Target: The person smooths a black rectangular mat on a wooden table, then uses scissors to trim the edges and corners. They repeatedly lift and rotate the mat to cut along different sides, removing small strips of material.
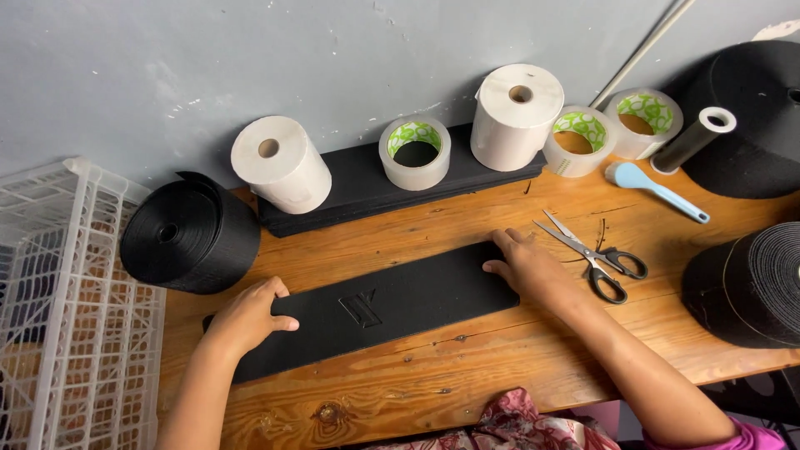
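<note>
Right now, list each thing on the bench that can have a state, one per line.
Black strip: flat on the bench, both ends pressed down.
Left hand: palm down on the strip's left end.
Right hand: flat on the strip's right end.
Scissors: blades open, lying untouched.
Tape roll: on its side, leaning against the wall.
Paper roll: upright.
Black roll: wound, tail loose.

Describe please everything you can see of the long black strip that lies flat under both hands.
The long black rectangular strip looks like matte rubber or foam sheet with a finely grained surface. Near its middle sits an embossed angular mark. It lies flat on the wooden table, running slantwise from lower left to upper right. The left hand presses on its left end, covering that corner; the right hand rests with its fingers spread on its right end. Nothing else touches it; the black-handled scissors lie apart, to its right.
</note>
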